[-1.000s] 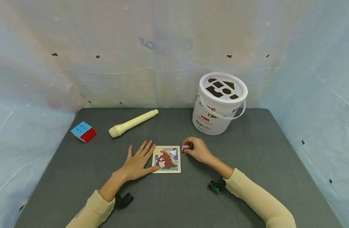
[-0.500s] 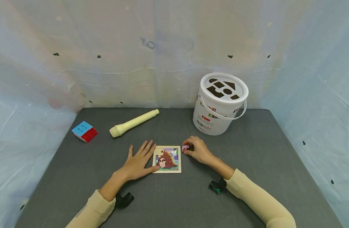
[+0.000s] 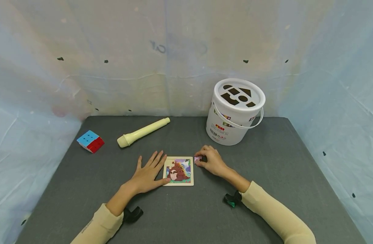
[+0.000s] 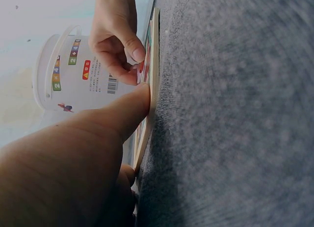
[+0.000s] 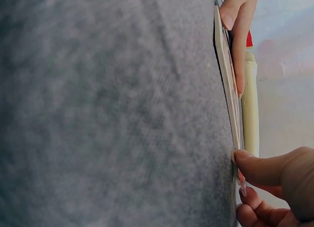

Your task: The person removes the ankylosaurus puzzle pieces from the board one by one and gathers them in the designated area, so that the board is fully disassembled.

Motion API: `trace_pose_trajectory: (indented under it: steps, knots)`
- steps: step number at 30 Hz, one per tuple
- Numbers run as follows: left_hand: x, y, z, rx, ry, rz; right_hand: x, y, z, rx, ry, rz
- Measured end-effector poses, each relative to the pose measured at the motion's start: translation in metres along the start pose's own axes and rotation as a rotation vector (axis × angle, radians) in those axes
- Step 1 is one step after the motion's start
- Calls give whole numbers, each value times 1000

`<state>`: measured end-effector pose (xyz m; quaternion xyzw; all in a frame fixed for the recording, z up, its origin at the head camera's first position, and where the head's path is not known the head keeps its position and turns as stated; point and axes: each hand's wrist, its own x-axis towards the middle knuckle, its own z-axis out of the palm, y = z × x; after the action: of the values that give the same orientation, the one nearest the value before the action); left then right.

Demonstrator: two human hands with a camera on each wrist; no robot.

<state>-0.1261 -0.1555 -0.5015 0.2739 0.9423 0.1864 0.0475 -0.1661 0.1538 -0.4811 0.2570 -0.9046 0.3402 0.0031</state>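
1. The puzzle board (image 3: 178, 170) lies flat on the grey table (image 3: 265, 189), near the middle, between the two hands.
2. The left hand (image 3: 147, 174) is laid flat at the board's left edge, fingers straight and slightly spread; the thumb tip is pressed on the board's near left corner.
3. The right hand (image 3: 212, 160) is set at the board's far right corner, with its fingers curled and clamped on a small pink puzzle piece (image 3: 197, 158).
4. The piece is judged light, thin and stiff. It is best pinched by its edges, since it could slip or tip out of a loose hold.
5. The board is judged light and rigid. It may slide on the table unless held down.
6. The head view shows the layout: a white bucket (image 3: 236, 112) far right, a cream flashlight (image 3: 142, 131) and a colour cube (image 3: 90, 141) far left.
7. The left wrist view (image 4: 142, 72) shows the piece held edge-on against the board's rim, which the head view does not resolve.
8. The right wrist view shows the board (image 5: 226, 74) edge-on, thin, flat on the table.
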Motion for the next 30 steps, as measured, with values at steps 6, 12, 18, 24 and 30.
trace_pose_trajectory:
  steps: [6, 12, 18, 24, 30]
  knots:
    - [2, -4, 6, 13, -10, -12, -1, 0, 0, -4, 9, -3]
    - [1, 2, 0, 6, -14, -12, -2, 0, 0, -21, 20, -6]
    - [1, 5, -5, -20, -2, -9, -2, 0, -3, -51, 14, -10]
    - [1, 9, -10, -25, -8, -24, 2, -2, -9, -75, -22, -1]
    - [0, 9, -10, -25, -9, -32, 16, -13, -11, -46, -58, -59]
